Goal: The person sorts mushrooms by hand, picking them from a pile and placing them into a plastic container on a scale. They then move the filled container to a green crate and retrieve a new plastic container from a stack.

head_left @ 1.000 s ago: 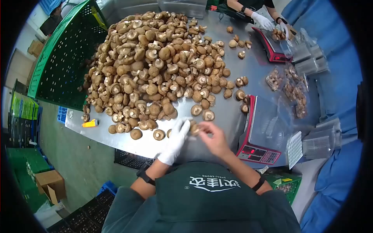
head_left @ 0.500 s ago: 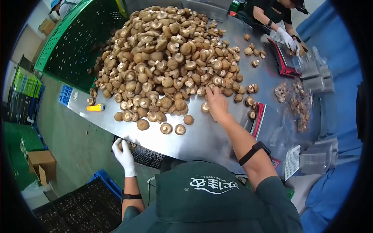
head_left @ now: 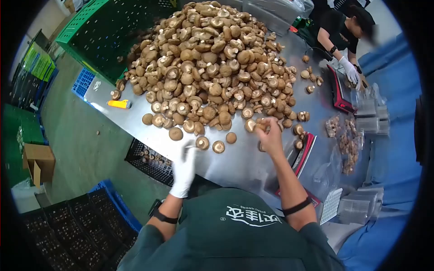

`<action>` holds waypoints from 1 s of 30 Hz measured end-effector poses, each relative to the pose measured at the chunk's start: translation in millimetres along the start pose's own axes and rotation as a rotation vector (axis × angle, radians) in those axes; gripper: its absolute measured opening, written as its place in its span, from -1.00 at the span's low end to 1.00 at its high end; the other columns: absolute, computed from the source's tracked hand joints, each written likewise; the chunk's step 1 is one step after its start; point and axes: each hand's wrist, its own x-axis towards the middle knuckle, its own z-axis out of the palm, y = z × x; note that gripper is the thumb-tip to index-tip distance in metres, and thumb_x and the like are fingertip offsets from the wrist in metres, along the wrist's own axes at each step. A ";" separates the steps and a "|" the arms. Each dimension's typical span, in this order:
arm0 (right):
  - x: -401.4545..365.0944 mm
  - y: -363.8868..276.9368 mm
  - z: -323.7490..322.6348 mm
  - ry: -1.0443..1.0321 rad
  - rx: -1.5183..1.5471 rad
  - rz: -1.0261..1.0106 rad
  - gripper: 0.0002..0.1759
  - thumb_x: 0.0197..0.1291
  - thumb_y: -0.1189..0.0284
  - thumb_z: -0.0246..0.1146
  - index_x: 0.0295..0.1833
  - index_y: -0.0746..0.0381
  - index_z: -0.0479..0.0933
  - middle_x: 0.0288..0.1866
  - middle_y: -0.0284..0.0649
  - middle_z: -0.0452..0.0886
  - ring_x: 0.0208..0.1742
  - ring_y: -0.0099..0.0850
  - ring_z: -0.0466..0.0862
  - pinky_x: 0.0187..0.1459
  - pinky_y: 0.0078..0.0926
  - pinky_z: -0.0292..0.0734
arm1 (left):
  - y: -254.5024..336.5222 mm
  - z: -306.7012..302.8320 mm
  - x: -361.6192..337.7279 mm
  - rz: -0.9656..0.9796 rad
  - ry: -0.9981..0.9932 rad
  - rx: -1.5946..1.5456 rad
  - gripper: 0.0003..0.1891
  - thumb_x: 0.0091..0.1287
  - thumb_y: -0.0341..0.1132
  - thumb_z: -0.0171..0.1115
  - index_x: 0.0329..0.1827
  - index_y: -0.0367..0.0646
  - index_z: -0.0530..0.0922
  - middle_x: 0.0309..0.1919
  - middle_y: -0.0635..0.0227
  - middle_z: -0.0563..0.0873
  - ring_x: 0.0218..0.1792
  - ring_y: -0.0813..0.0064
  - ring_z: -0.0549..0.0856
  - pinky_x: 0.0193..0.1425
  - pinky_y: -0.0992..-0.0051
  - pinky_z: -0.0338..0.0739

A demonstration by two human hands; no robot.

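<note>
A big heap of brown shiitake mushrooms (head_left: 212, 67) covers the far part of the steel table (head_left: 149, 128). My bare right hand (head_left: 272, 139) is at the heap's near edge, fingers curled in a pinch on a mushroom (head_left: 259, 128). My left hand (head_left: 184, 169), in a white glove, hovers over the table's near edge, its fingers smeared by motion. Just beyond its fingertips, a few single mushrooms (head_left: 218, 147) lie on the steel. Below the edge, to the left of that hand, a black crate (head_left: 135, 156) holds several mushrooms.
A green crate (head_left: 97, 31) lies tipped at the heap's left, near a yellow-orange tool (head_left: 119, 104). Red scales (head_left: 306, 153) and clear plastic boxes (head_left: 361, 194) stand to the right. Across the table, a co-worker's gloved hand (head_left: 350, 71) is at another scale (head_left: 339, 92).
My left hand has come up from the black crate, rightward to the table edge. My right hand has drawn back slightly from the heap with a mushroom. The camera view has shifted.
</note>
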 end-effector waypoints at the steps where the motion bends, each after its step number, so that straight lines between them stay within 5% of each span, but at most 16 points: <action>1: -14.3 -22.1 3.3 -0.136 0.100 0.035 -0.65 0.22 0.53 0.48 0.07 0.27 0.54 0.06 -0.18 0.69 -0.16 -0.39 0.71 -0.18 -0.41 0.64 | 7.1 19.3 -4.3 -0.128 -0.146 -0.184 -0.56 0.68 -0.19 0.18 0.48 -0.24 0.51 0.34 0.13 0.61 0.19 0.30 0.71 0.17 0.37 0.69; 4: -54.3 -85.7 18.8 -0.550 0.330 0.168 -0.65 0.30 0.57 0.42 0.17 0.26 0.57 0.16 -0.23 0.64 -0.18 -0.55 0.70 -0.23 -0.61 0.62 | 6.0 55.3 -10.8 -0.258 -0.301 -0.559 -0.48 0.71 0.02 0.10 0.49 -0.20 0.51 0.27 0.18 0.66 0.19 0.43 0.69 0.14 0.43 0.69; 7: -62.3 -122.7 34.5 -0.622 0.455 0.042 -0.70 0.31 0.61 0.40 0.14 0.29 0.63 0.10 -0.19 0.66 -0.23 -0.50 0.70 -0.21 -0.55 0.64 | 10.2 49.1 -11.6 -0.264 -0.194 -0.581 -0.51 0.69 0.03 0.13 0.41 -0.19 0.56 0.11 0.24 0.72 0.01 0.51 0.73 -0.10 0.52 0.68; 10: -42.4 -104.6 49.3 -0.467 0.413 -0.040 -0.73 0.31 0.61 0.40 0.11 0.30 0.66 0.13 -0.20 0.67 -0.20 -0.48 0.72 -0.18 -0.48 0.66 | 10.4 12.7 -7.7 -0.202 0.026 -0.351 -0.62 0.67 -0.04 0.18 0.25 -0.17 0.63 -0.26 0.39 0.77 -0.43 0.67 0.68 -0.53 0.64 0.36; 11: -32.6 -96.9 51.6 -0.366 0.322 -0.115 -0.74 0.30 0.61 0.40 0.10 0.30 0.66 0.13 -0.20 0.68 -0.17 -0.48 0.73 -0.16 -0.46 0.68 | 0.6 -9.6 -2.7 -0.126 0.122 -0.253 -0.65 0.66 -0.11 0.21 0.25 -0.20 0.63 -0.24 0.35 0.78 -0.39 0.67 0.69 -0.50 0.63 0.41; 13: -16.0 -92.4 52.5 -0.389 0.277 0.044 -0.74 0.29 0.60 0.42 0.08 0.30 0.67 0.12 -0.16 0.70 -0.09 -0.31 0.77 -0.08 -0.34 0.69 | -26.2 -61.8 14.5 0.093 0.398 0.001 -0.67 0.62 -0.27 0.23 0.31 -0.28 0.58 -0.21 0.33 0.77 -0.41 0.66 0.70 -0.47 0.67 0.52; 14: -8.7 -86.5 57.0 -0.313 0.134 -0.121 -0.73 0.28 0.60 0.43 0.08 0.30 0.66 0.10 -0.13 0.70 -0.06 -0.22 0.76 -0.06 -0.30 0.68 | -42.7 -94.7 24.2 0.143 0.516 0.116 -0.62 0.59 -0.29 0.26 0.35 -0.30 0.56 -0.16 0.32 0.76 -0.28 0.57 0.74 -0.26 0.58 0.65; 15: -2.0 -84.5 62.8 -0.234 -0.007 -0.284 -0.72 0.26 0.59 0.43 0.09 0.31 0.66 0.08 -0.10 0.71 -0.03 -0.13 0.75 -0.04 -0.26 0.67 | -37.1 -112.6 25.3 0.199 0.623 0.226 -0.50 0.54 -0.24 0.37 0.43 -0.32 0.53 0.16 0.12 0.72 0.07 0.39 0.72 0.22 0.34 0.64; 16: 6.1 -90.7 66.6 -0.221 -0.056 -0.406 -0.64 0.22 0.59 0.44 0.14 0.29 0.64 0.16 -0.05 0.68 0.13 0.01 0.69 0.11 -0.15 0.62 | -48.7 -137.5 31.9 0.164 0.687 0.407 -0.43 0.50 -0.23 0.39 0.48 -0.30 0.49 0.29 0.00 0.62 0.22 0.23 0.66 0.36 0.23 0.55; 19: 21.1 -102.1 89.8 -0.225 -0.245 -0.553 -0.54 0.18 0.59 0.43 0.23 0.24 0.60 0.29 -0.06 0.62 0.32 0.00 0.59 0.27 -0.06 0.52 | -50.7 -160.4 46.4 0.200 0.822 0.871 -0.30 0.41 -0.23 0.42 0.58 -0.28 0.41 0.53 -0.26 0.35 0.53 -0.16 0.40 0.61 0.02 0.30; 22: 28.5 -98.9 119.3 -0.329 -0.328 -0.628 -0.45 0.23 0.48 0.41 0.36 0.17 0.55 0.45 -0.04 0.51 0.46 0.02 0.48 0.41 0.01 0.40 | -16.8 -124.4 68.1 0.499 0.721 0.789 -0.33 0.38 -0.32 0.39 0.52 -0.37 0.41 0.52 -0.24 0.37 0.51 -0.21 0.40 0.64 0.02 0.25; 23: 29.6 -100.0 125.9 -0.342 -0.369 -0.695 -0.43 0.25 0.44 0.41 0.39 0.15 0.53 0.47 -0.03 0.49 0.47 0.01 0.48 0.43 0.01 0.39 | -9.2 -102.4 78.4 0.513 0.634 0.532 -0.33 0.37 -0.34 0.39 0.52 -0.38 0.40 0.52 -0.23 0.36 0.49 -0.19 0.41 0.63 0.03 0.25; 26: 30.8 -90.3 133.2 -0.391 -0.534 -0.670 -0.40 0.26 0.37 0.41 0.43 0.09 0.53 0.51 -0.09 0.48 0.54 -0.07 0.44 0.49 0.11 0.30 | 13.0 -34.7 106.3 0.700 0.501 0.821 -0.23 0.28 -0.22 0.51 0.55 -0.23 0.41 0.45 -0.17 0.42 0.49 -0.20 0.37 0.57 -0.10 0.23; 28: 32.7 -85.2 128.0 -0.381 -0.626 -0.655 -0.40 0.25 0.36 0.42 0.43 0.07 0.53 0.52 -0.11 0.48 0.55 -0.10 0.42 0.50 0.15 0.27 | 11.5 8.3 117.9 0.695 0.318 0.980 -0.24 0.34 0.00 0.42 0.56 -0.13 0.43 0.46 -0.14 0.43 0.53 -0.16 0.33 0.62 -0.26 0.06; 30: 32.1 -84.5 112.0 -0.429 -0.657 -0.625 -0.43 0.20 0.37 0.43 0.36 0.10 0.57 0.49 -0.17 0.50 0.55 -0.14 0.41 0.50 0.19 0.24 | 1.2 44.9 114.3 0.691 0.329 1.042 -0.33 0.40 0.01 0.34 0.54 -0.04 0.48 0.44 -0.10 0.46 0.53 -0.15 0.34 0.67 -0.33 -0.08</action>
